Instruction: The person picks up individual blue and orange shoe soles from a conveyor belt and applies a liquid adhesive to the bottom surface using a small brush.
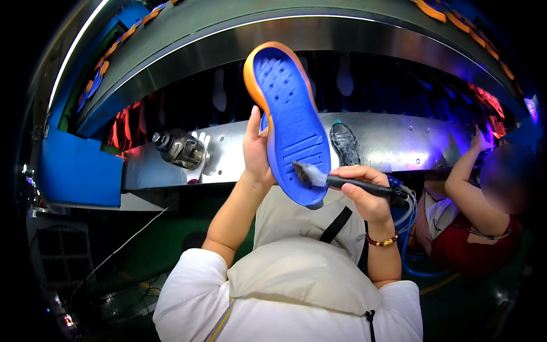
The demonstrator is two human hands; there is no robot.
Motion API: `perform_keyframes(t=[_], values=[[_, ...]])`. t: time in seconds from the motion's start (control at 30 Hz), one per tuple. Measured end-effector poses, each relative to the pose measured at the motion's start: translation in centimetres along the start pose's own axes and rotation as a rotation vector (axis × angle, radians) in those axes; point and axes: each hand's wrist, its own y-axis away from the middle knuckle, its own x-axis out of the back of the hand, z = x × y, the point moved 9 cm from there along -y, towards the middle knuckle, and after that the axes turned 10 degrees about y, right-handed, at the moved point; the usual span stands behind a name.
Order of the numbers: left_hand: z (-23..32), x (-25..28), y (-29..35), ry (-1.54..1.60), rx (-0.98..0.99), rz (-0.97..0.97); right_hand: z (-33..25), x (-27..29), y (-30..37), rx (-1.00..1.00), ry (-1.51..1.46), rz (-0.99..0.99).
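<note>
My left hand point(257, 149) grips a blue shoe sole point(293, 119) with an orange rim by its left edge, the thumb up along the side. The sole stands tilted with its hollow inner face towards me, showing dimples at the toe end and ridges lower down. My right hand point(367, 194) is closed round the black handle of a brush point(313, 175), with hoses or cables running from its rear end. The brush's dark bristles lie at the lower part of the sole's inner face. Whether they touch it is hard to tell.
On the metal ledge point(387, 139) stand a clear container with a dark cap point(179, 148) and a dark insole-shaped piece point(345, 142). Beyond runs a green conveyor belt point(319, 10) carrying orange-and-blue soles. Another person point(473, 216) sits at the right. Blue hoses point(407, 256) hang between us.
</note>
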Motion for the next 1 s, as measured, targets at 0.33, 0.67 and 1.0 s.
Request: perform_keyframes(t=[0.33,0.67,1.0], values=[[-1.7,0.0,1.6,0.015,-0.106,-0.122,-3.3,-2.8,1.0,0.179,0.287,-0.016],[-1.0,0.6,0.9,-0.085,-0.128,-0.01,-6.0,-2.1,-1.6,0.365,0.598,-0.081],[-1.8,-0.7,0.4,0.064,0.214,-0.074,-6.3,-7.4,0.9,0.45,0.7,-0.542]])
